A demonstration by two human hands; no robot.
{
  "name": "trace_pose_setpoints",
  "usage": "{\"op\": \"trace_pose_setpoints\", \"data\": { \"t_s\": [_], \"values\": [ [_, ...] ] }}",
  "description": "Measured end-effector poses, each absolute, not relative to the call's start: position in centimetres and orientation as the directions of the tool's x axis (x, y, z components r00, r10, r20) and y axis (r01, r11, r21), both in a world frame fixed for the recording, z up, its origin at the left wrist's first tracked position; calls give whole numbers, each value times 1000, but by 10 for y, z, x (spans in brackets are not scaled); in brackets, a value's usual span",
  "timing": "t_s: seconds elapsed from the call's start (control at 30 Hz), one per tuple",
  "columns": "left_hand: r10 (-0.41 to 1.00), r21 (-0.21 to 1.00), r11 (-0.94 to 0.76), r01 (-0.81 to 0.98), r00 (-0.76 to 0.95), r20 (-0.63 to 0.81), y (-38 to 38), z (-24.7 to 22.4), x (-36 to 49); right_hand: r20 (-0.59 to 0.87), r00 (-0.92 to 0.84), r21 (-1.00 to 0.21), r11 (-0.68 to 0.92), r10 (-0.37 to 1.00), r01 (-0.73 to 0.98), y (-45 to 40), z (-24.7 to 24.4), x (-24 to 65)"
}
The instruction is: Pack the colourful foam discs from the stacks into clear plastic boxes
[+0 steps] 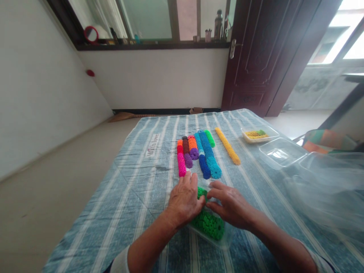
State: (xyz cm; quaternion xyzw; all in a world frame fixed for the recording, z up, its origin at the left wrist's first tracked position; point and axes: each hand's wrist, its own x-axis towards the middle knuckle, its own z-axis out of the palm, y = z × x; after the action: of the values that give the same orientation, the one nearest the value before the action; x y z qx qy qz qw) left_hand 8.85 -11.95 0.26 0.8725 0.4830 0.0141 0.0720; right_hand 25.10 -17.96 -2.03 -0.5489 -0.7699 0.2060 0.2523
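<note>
A clear plastic box (226,242) stands near the front of the cloth, with stacks of green notched discs (209,224) lying in it. My left hand (185,199) curls over the box's far left part, its thumb against a shorter green stack (201,192). From the other side, my right hand (229,203) reaches in with bent, spread fingers. Its fingertips are close to that green stack and my left thumb; whether they touch is unclear. Just beyond my hands lie disc rolls side by side: a pink and red roll (181,159), a brown and purple roll (186,151) and a blue roll (209,151).
A yellow roll (227,146) lies apart on the striped cloth (136,167). At right are a clear box with yellow and green pieces (257,134), an open clear container (283,151) and crumpled clear plastic (327,189). A dark red door (256,57) stands beyond.
</note>
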Motion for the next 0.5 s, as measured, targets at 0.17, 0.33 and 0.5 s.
{"op": "trace_pose_setpoints", "data": {
  "t_s": [0.17, 0.33, 0.5],
  "values": [
    [844, 137, -525, 840, 535, -43, -119, 3, 88, 206, -291, -642, 353, 934, 681, -177, -20, 261],
    [841, 148, -527, 837, 539, -54, -119, 5, 89, 283, -218, -691, 356, 934, 629, -173, -17, 274],
    [834, 144, -539, 830, 550, -46, -118, 3, 89, 278, -198, -727, 341, 940, 596, -173, -16, 276]
  ]
}}
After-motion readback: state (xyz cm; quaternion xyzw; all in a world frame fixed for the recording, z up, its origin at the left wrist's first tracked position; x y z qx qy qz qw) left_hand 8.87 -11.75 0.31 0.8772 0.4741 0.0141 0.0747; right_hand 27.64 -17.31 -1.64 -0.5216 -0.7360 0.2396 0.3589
